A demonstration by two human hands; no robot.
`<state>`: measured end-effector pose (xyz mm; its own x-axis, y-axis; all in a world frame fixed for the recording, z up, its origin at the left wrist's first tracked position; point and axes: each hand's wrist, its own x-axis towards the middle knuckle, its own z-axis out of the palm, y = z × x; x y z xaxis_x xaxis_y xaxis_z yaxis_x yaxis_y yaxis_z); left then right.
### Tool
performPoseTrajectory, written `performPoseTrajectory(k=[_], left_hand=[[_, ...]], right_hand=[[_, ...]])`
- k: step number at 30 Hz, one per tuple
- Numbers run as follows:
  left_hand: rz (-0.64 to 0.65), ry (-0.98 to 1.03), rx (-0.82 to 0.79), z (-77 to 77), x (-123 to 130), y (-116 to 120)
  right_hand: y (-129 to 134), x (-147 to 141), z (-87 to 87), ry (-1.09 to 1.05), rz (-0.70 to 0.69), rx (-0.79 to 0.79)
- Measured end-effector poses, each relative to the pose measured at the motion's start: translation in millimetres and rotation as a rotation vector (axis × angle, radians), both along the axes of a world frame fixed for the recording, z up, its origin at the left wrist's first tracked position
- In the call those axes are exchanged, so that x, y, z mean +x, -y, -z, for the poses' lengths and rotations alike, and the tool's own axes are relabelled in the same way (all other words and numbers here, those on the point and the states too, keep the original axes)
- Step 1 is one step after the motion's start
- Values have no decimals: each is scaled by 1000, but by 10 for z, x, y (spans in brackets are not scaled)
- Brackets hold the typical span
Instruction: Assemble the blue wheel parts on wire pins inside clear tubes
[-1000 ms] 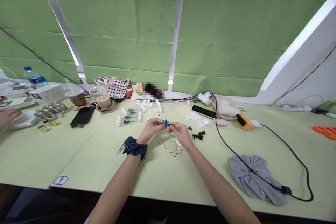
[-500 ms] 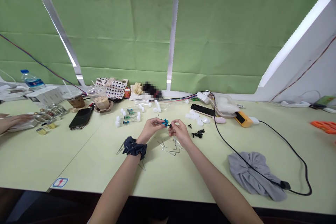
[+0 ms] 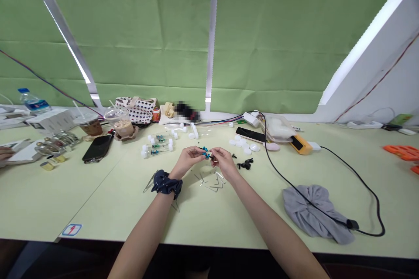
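My left hand (image 3: 190, 159), a dark scrunchie (image 3: 166, 183) around its wrist, is closed on a small blue metallic part (image 3: 205, 153) whose exact kind is too small to make out. Close against it, my right hand (image 3: 223, 162) pinches a small black piece at the part's right side; fingers hide most of it. Below the hands lie several bent metal rods (image 3: 216, 181), shaped like hex keys. A cluster of small black pieces (image 3: 246, 164) rests right of my right hand. Clear tubes (image 3: 157, 151) with white caps and blue-green parts inside lie to the left.
White round caps (image 3: 242, 143), a dark phone (image 3: 250, 135) and a yellow device (image 3: 300, 144) sit at the right. A black cable (image 3: 288, 178) crosses a grey cloth (image 3: 316, 213). Drinks (image 3: 123, 127) and another phone (image 3: 97, 148) stand left; another person's hand (image 3: 5, 154) is far left.
My hands stay together at the blue part, with a slight shift of the fingers. The view has turned slightly right. At far left, the other person's hand has drawn back from the bottles.
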<state>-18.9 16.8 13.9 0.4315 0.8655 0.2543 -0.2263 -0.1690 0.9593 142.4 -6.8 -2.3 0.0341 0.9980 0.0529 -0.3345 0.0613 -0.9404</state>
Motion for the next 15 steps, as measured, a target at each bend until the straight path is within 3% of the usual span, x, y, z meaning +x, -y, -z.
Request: performPoseTrajectory(k=[3, 9, 15], left_hand=[[-47, 23, 2, 2, 22, -4], [-141, 57, -9, 21, 13, -47], [-167, 42, -13, -3, 3, -37]], right_hand=[[11, 3, -33, -28, 17, 4], [35, -22, -45, -81, -136, 41], [22, 17, -39, -48, -178, -3]])
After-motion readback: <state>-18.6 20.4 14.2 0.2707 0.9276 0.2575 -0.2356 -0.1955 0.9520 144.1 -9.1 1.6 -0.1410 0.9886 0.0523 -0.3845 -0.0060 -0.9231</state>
